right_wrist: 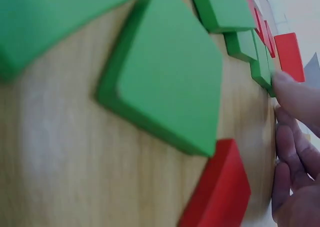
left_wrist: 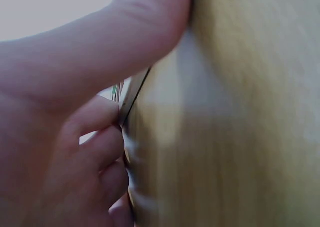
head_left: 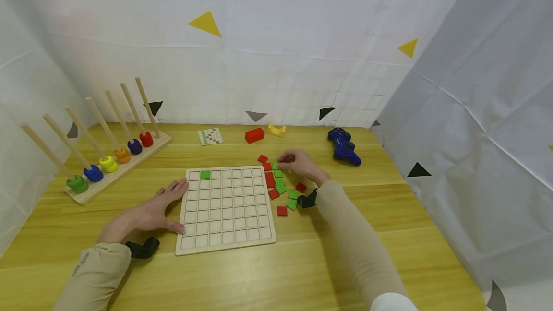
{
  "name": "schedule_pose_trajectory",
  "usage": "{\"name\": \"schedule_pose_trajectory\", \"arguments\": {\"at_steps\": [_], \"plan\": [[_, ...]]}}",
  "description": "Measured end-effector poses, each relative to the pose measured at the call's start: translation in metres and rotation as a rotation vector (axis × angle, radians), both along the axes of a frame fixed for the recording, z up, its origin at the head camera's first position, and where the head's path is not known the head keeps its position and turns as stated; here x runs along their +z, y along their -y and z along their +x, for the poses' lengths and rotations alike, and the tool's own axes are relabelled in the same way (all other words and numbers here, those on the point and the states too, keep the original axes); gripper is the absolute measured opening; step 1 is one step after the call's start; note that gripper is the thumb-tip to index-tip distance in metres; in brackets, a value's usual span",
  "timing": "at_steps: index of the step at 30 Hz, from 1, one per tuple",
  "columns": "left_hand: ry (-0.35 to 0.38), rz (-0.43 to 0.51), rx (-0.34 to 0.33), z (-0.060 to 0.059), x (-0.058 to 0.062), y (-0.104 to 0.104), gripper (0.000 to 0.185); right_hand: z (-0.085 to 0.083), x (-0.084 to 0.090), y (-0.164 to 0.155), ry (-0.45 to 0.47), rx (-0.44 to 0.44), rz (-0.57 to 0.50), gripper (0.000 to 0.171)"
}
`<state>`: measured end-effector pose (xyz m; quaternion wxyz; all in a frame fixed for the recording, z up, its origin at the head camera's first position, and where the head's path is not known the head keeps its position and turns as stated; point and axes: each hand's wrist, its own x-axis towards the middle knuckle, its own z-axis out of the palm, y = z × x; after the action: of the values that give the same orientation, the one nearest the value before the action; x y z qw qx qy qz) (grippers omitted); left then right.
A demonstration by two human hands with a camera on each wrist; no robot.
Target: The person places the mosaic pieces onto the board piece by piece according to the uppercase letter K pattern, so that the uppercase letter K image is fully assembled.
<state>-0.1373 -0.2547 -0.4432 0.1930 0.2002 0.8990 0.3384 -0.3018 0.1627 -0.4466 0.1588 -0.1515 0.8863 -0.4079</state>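
Note:
A pale wooden grid board (head_left: 226,201) lies flat, with one green tile (head_left: 205,174) in a cell of its far row. Along the board's left edge rests my left hand (head_left: 149,211), fingers outstretched and thumb spread toward the near part of that edge. My right hand (head_left: 300,163) is bent over the far end of a loose group of green and red tiles. Its thumb tip is right at the side of a green tile (right_wrist: 265,69); I cannot tell whether thumb and finger pinch it. Nearer the wrist lie another green tile (right_wrist: 167,72) and a red tile (right_wrist: 217,192).
A wooden peg stand (head_left: 125,167) with coloured rings stands at the left. Toward the back lie a small patterned card (head_left: 210,136), a red block (head_left: 255,135) and a yellow arch block (head_left: 276,130). A blue game controller (head_left: 343,146) lies at the back right.

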Motion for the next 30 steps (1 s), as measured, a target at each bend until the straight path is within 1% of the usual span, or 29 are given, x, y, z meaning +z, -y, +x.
{"name": "schedule_pose_trajectory", "arguments": {"at_steps": [3, 8, 17, 25, 30], "plan": [[0.004, 0.000, 0.003, 0.0001, 0.0003, -0.0001, 0.119, -0.0002, -0.0009, 0.0001, 0.001, -0.010, 0.007, 0.021], [0.005, 0.006, 0.004, 0.0005, 0.0009, -0.0004, 0.119, -0.0014, -0.0027, 0.0010, -0.030, -0.033, 0.017, 0.023], [0.002, 0.015, 0.001, 0.0006, -0.0003, 0.0011, 0.118, -0.0003, -0.0046, -0.0003, -0.009, -0.023, -0.016, 0.029], [-0.002, 0.018, 0.002, 0.0005, -0.0006, 0.0009, 0.118, -0.0021, -0.0054, 0.0020, -0.024, -0.043, -0.005, 0.026], [-0.006, 0.019, -0.003, 0.0004, -0.0001, 0.0000, 0.117, -0.0004, -0.0056, 0.0016, -0.039, -0.050, -0.001, 0.026]]}}
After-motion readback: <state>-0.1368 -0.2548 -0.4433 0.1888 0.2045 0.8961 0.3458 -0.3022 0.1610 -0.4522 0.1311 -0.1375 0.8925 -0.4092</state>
